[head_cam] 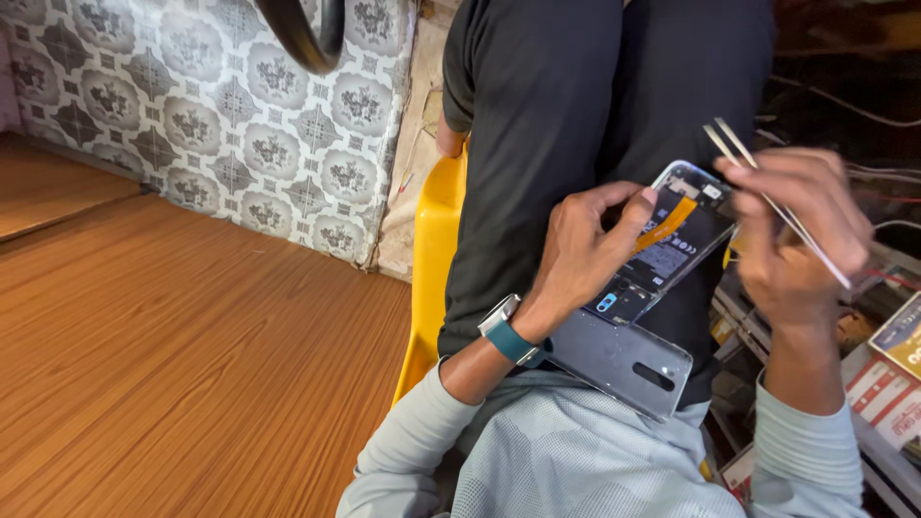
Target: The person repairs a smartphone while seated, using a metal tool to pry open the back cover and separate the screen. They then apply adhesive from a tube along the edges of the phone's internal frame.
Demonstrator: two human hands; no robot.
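My left hand (585, 251) grips an opened smartphone (672, 251), its thumb resting on an orange flex cable over the dark battery. The phone's grey back cover (624, 360) hangs below it, partly folded away. My right hand (801, 230) is closed around metal tweezers (767, 192), whose two ends stick up past the phone's top edge. A watch with a teal strap (507, 336) sits on my left wrist. Both sleeves are light grey.
A person in a black shirt (547, 144) sits on a yellow chair (436, 249) just behind the phone. Wood-look flooring (173, 355) spreads to the left, with a patterned wall panel (221, 105) behind. Boxes and wires (887, 374) crowd the right side.
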